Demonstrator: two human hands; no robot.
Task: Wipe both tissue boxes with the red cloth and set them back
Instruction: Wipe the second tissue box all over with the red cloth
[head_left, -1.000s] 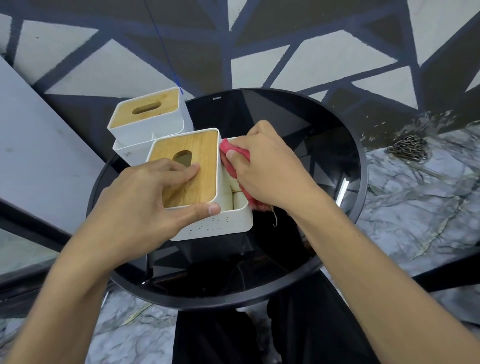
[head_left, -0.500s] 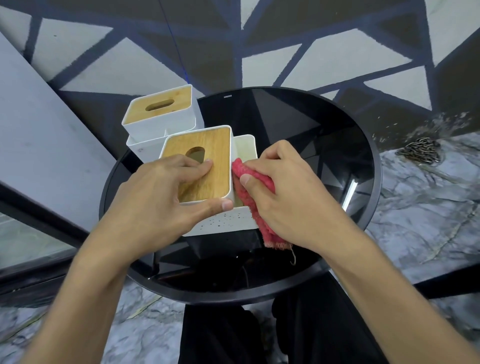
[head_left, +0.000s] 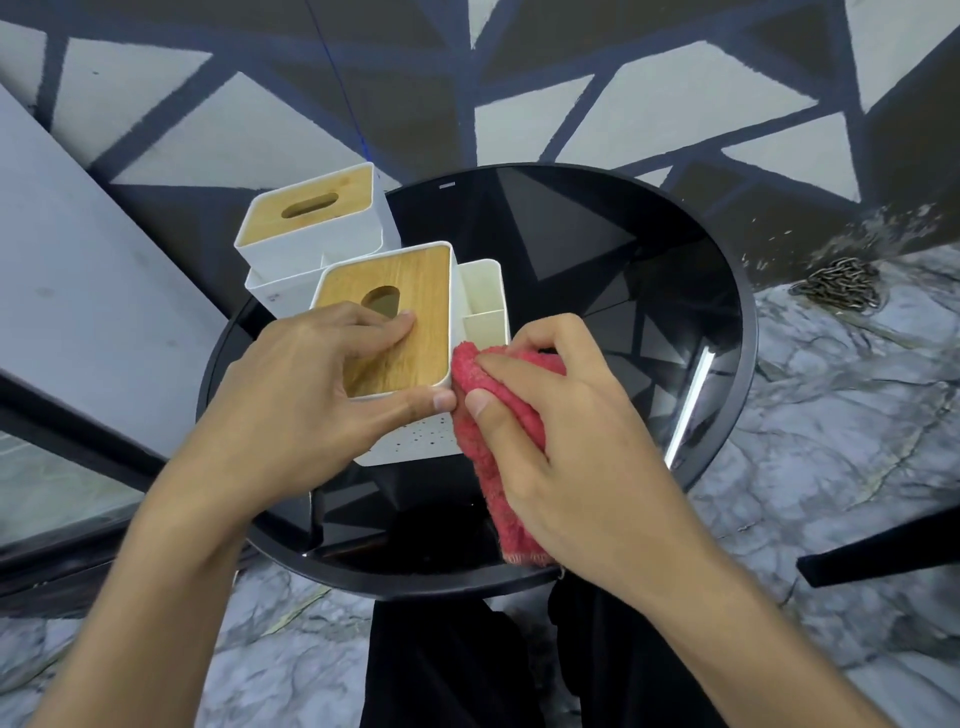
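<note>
Two white tissue boxes with wooden lids stand on a round black glass table (head_left: 597, 249). The near tissue box (head_left: 415, 312) is gripped by my left hand (head_left: 311, 395), fingers on the lid and thumb on the front wall. It has open side compartments on its right. My right hand (head_left: 571, 431) presses the red cloth (head_left: 493, 467) against the box's front right corner; the cloth hangs down toward the table's near edge. The far tissue box (head_left: 311, 223) stands behind, at the table's left rim, touched by neither hand.
A grey slab (head_left: 78, 291) slopes along the left of the table. A chain (head_left: 841, 283) lies on the marble floor at the right. A dark bar (head_left: 883, 556) crosses the lower right. My dark trousers show under the table's near edge.
My right hand has slid the red cloth from the box's right side compartments down to its front right corner. The left hand keeps its hold on the lid.
</note>
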